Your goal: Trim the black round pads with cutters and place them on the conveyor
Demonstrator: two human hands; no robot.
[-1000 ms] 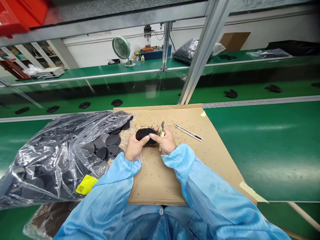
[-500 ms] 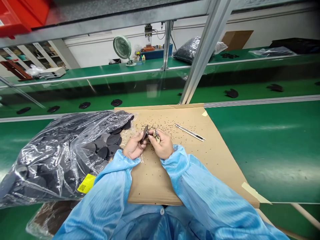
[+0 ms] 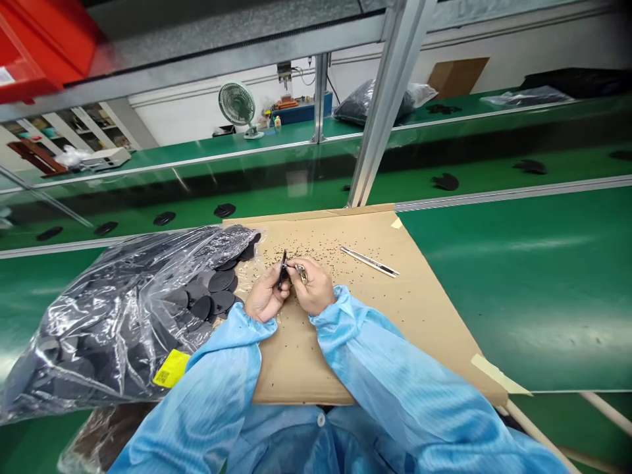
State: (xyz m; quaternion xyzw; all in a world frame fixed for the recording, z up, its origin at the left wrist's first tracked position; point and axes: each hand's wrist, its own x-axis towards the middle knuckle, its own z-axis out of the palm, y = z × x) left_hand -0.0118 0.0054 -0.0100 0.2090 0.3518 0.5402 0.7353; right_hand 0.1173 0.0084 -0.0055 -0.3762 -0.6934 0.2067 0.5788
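Observation:
My left hand (image 3: 264, 299) is closed on the edge of a thin black plastic disc (image 3: 282, 270), held nearly upright and seen almost edge-on. In my closed right hand (image 3: 316, 288) is a small brass-coloured tool (image 3: 301, 274); its tip meets or nearly meets the disc's right face, and its exact kind is too small to tell. Both hands are above a brown cardboard sheet (image 3: 296, 375) strewn with tiny black bits. To their right lies a slim silver craft knife (image 3: 369, 261). Similar black discs (image 3: 222, 281) spill from the clear plastic bag (image 3: 118, 322) on the left.
Behind the cardboard runs a green belt (image 3: 316, 191) carrying several black parts, with a slanted metal post (image 3: 378, 112) rising in front. A red bin (image 3: 44, 52) juts in at upper left. Farther back stand a green fan (image 3: 237, 104) and another filled bag (image 3: 354, 102).
The disc has turned more upright and edge-on. My right hand has brought the brass-coloured tool closer to its face. The whole view has shifted slightly.

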